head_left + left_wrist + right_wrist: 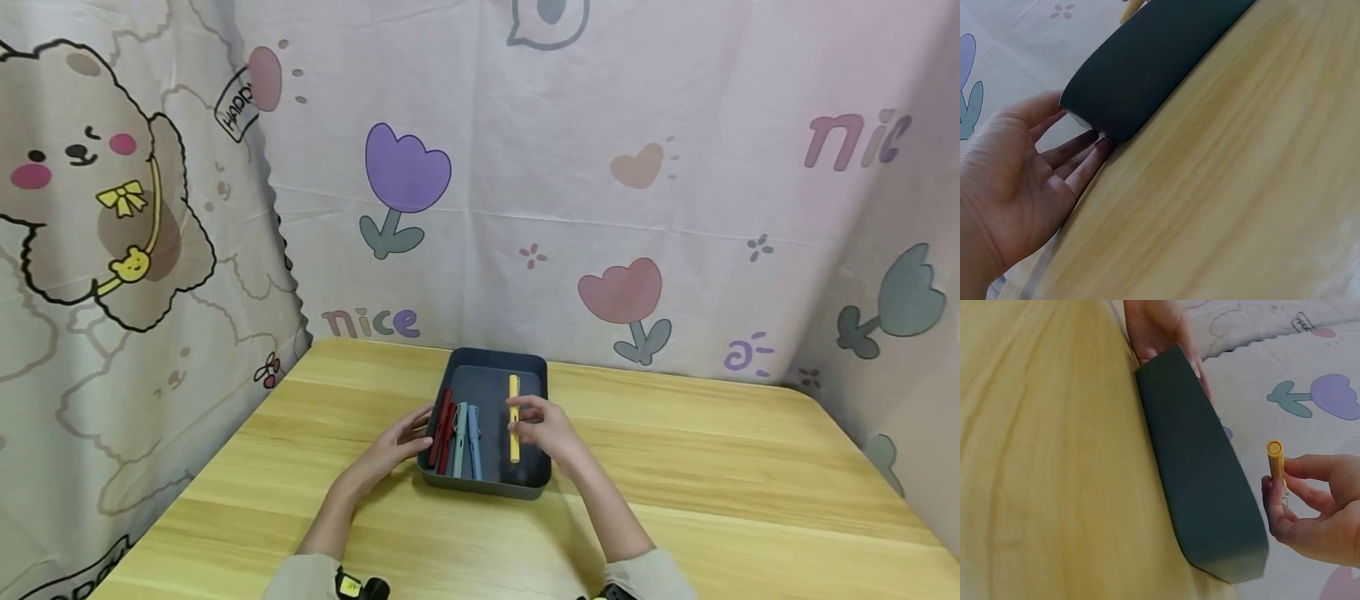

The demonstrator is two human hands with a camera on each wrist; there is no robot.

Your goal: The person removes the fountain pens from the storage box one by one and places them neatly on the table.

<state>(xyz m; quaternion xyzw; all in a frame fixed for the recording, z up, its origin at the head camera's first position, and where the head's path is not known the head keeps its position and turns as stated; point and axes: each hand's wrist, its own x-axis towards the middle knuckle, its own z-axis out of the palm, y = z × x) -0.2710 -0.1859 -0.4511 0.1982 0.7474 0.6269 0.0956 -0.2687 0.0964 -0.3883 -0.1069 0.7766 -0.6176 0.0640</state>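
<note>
A yellow pen is pinched upright-looking between the thumb and fingers of my right hand, over the right part of a dark grey tray. In the right wrist view, the pen's round end faces the camera, above the tray's rim. My left hand holds the tray's left side, thumb at the rim and fingers against the outer wall. Inside the tray's left half lie two dark red pens, a green pen and a blue pen, side by side.
The tray stands on a light wooden table, near its back edge. Behind it hangs a pale curtain printed with flowers, and another with a bear hangs at the left.
</note>
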